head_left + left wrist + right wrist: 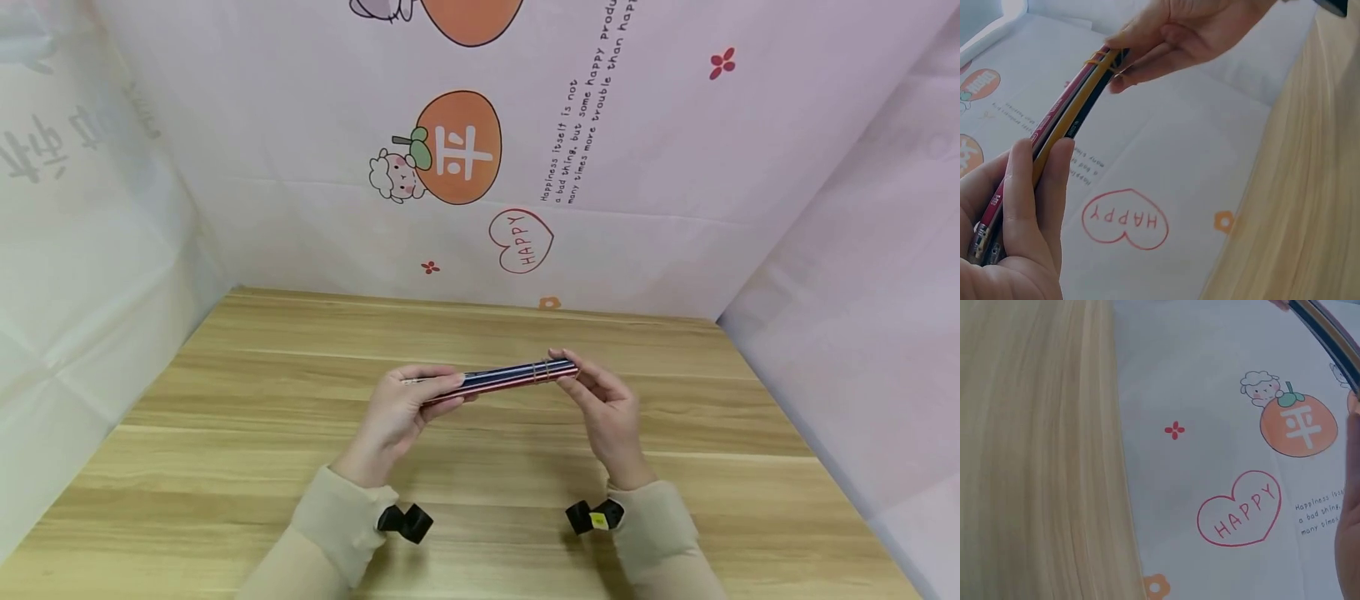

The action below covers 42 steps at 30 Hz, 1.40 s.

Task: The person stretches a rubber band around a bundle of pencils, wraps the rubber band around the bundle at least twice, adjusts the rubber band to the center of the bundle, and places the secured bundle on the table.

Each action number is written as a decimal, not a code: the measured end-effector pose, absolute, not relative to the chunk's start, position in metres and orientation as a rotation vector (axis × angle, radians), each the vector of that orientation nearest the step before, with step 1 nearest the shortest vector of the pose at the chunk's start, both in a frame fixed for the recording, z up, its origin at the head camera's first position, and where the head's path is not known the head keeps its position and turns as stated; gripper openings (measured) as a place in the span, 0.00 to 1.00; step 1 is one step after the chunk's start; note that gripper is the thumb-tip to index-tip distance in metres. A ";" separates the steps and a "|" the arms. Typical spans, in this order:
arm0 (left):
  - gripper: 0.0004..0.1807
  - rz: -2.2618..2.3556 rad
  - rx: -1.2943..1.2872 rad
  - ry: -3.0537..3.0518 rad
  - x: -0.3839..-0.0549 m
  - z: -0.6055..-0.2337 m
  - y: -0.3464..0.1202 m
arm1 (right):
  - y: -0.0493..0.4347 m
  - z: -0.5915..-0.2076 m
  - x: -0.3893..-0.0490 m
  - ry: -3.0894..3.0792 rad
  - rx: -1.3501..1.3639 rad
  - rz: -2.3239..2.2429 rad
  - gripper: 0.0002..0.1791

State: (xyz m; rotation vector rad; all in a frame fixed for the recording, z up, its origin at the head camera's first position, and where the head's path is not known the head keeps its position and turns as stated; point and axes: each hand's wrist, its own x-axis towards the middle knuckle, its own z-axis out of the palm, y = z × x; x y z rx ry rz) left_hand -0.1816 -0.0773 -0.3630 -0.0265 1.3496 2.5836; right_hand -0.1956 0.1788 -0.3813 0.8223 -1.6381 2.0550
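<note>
A bundle of pencils (510, 377) in dark blue, red and yellow is held above the table, nearly level. My left hand (408, 404) grips its left end, thumb on top; metal eraser ends (982, 240) show by the palm in the left wrist view. At the other end my right hand (609, 408) pinches the bundle between thumb and fingers. A thin rubber band (1102, 57) is wound round the pencils close to the right fingertips. In the right wrist view only an edge of the right hand (1349, 512) and part of the bundle appear.
Below the hands lies a wood-grain table (300, 467). A white printed cloth (300, 167) with orange fruit drawings and lettering hangs behind it, and pale cloth walls (862, 292) stand at both sides. Each sleeve cuff carries a small black camera (408, 522).
</note>
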 end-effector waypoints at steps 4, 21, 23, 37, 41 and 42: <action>0.11 2.550 -0.002 1.452 -0.183 -0.361 -0.083 | 0.182 -0.379 -0.195 -1.731 0.793 2.103 0.15; 0.19 2.398 0.127 1.629 -0.185 -0.358 -0.088 | 0.191 -0.372 -0.194 -2.019 0.707 2.130 0.17; 0.19 2.376 0.129 1.639 -0.184 -0.358 -0.085 | 0.190 -0.372 -0.192 -2.092 0.724 2.096 0.17; 0.19 2.360 0.110 1.662 -0.179 -0.356 -0.081 | 0.192 -0.361 -0.186 -2.175 0.776 1.982 0.17; 0.20 2.358 0.117 1.666 -0.176 -0.353 -0.079 | 0.197 -0.357 -0.183 -2.234 0.699 1.945 0.14; 0.20 2.356 0.121 1.667 -0.176 -0.353 -0.078 | 0.197 -0.357 -0.183 -2.237 0.709 1.945 0.14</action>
